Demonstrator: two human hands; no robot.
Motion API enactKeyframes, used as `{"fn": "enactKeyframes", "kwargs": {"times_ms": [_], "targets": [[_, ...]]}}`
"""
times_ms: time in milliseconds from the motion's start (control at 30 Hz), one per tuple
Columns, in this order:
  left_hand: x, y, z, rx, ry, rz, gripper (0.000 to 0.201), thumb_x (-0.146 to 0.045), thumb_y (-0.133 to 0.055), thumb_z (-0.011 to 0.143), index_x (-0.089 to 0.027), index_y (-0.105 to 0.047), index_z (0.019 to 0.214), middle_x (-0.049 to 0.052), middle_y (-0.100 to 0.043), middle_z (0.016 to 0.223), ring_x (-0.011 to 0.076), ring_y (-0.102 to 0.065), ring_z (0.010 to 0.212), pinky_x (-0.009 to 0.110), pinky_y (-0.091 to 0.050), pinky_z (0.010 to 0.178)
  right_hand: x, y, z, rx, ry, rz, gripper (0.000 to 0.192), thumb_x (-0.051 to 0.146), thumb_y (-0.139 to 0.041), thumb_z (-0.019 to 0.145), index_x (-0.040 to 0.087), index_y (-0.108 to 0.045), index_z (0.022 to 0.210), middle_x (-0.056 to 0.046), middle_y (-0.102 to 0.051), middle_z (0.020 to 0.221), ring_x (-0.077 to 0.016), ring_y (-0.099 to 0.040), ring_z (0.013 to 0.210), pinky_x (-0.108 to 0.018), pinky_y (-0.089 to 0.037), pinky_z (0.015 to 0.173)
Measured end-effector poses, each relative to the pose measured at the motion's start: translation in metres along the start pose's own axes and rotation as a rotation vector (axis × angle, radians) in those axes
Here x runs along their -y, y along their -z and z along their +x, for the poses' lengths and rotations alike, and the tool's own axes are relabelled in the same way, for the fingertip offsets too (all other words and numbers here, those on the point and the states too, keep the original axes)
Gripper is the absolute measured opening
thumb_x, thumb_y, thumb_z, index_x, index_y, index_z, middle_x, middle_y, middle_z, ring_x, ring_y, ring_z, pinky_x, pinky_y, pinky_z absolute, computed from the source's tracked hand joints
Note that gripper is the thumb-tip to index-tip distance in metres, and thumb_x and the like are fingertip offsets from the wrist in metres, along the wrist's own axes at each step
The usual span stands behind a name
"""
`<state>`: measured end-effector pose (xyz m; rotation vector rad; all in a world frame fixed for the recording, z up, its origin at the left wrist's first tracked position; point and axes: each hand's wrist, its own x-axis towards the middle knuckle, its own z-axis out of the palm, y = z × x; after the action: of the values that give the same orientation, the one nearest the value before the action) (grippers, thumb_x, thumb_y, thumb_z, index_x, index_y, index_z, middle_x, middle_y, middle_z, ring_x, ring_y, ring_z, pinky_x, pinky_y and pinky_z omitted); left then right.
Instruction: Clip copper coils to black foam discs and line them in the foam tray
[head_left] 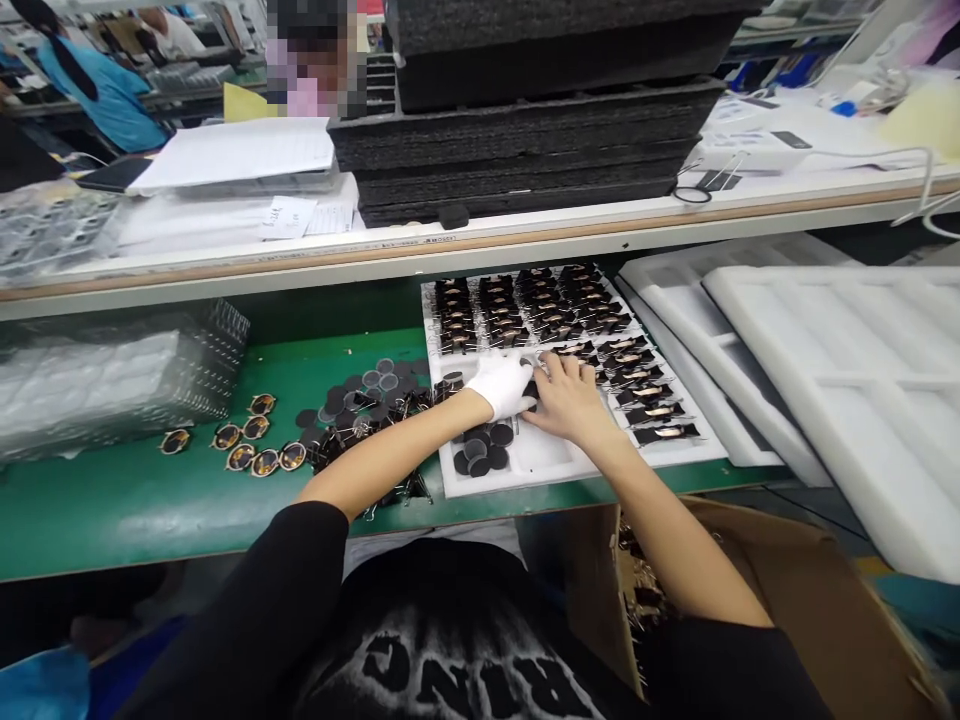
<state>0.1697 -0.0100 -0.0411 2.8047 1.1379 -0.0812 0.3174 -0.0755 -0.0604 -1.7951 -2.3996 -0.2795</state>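
My left hand (501,385), in a white glove, is over the white foam tray (540,465) with its fingers closed. Close beside it, my bare right hand (568,402) has its fingers bent and drawn together. Something dark shows between the two hands, too covered to name. Rows of black binder clips (664,432), clamped on thin pieces, fill the tray's back and right compartments. Dark round discs (480,455) lie in its front left compartment. Left of the tray, more loose discs (352,395) and a heap of binder clips (337,445) rest on the green table.
Several round tortoiseshell-coloured pieces with metal rims (265,462) lie on the green table (150,510). Clear plastic trays (112,375) are stacked left, white foam trays (847,350) lean right. A shelf (300,262) carrying black foam sheets (517,150) crosses above. An open cardboard box (780,560) stands below right.
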Motion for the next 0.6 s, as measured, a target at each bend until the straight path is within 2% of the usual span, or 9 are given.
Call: {"fn": "enactKeyframes", "kwargs": {"times_ms": [200, 333, 467, 600], "targets": [[-0.006, 0.0, 0.008, 0.05, -0.067, -0.04, 0.05, -0.029, -0.062, 0.089, -0.011, -0.059, 0.135, 0.018, -0.067, 0.118, 0.0322, -0.068, 0.103, 0.041, -0.054, 0.084, 0.005, -0.006, -0.014, 0.021, -0.003, -0.077, 0.041, 0.041, -0.069, 0.086, 0.007, -0.066, 0.11, -0.027, -0.059, 0.13, -0.0415, -0.046, 0.108, -0.05, -0.037, 0.086], [-0.005, -0.004, 0.007, 0.055, -0.075, -0.039, 0.041, -0.019, -0.06, 0.093, -0.007, -0.06, 0.132, 0.019, -0.067, 0.123, 0.0297, -0.068, 0.109, 0.041, -0.055, 0.089, 0.011, -0.009, -0.018, 0.01, 0.017, -0.102, 0.044, 0.039, -0.064, 0.09, 0.004, -0.065, 0.114, -0.029, -0.06, 0.129, -0.0403, -0.047, 0.106, -0.048, -0.036, 0.083], [0.009, 0.002, -0.003, 0.059, -0.151, -0.056, 0.027, -0.018, -0.055, 0.098, -0.011, -0.068, 0.12, 0.014, -0.072, 0.116, 0.0241, -0.07, 0.105, 0.036, -0.054, 0.093, 0.016, -0.012, -0.018, 0.004, 0.078, -0.102, 0.036, 0.032, -0.06, 0.093, 0.005, -0.065, 0.115, -0.025, -0.065, 0.118, -0.038, -0.049, 0.103, -0.045, -0.035, 0.08], [0.032, 0.023, -0.015, 0.014, -0.17, -0.069, 0.025, -0.017, -0.056, 0.096, -0.013, -0.073, 0.113, 0.014, -0.074, 0.111, 0.0253, -0.072, 0.101, 0.034, -0.054, 0.088, 0.016, -0.021, -0.014, 0.006, 0.143, -0.091, 0.03, 0.021, -0.053, 0.097, 0.008, -0.066, 0.121, -0.019, -0.069, 0.105, -0.0336, -0.054, 0.098, -0.041, -0.035, 0.08]]}}
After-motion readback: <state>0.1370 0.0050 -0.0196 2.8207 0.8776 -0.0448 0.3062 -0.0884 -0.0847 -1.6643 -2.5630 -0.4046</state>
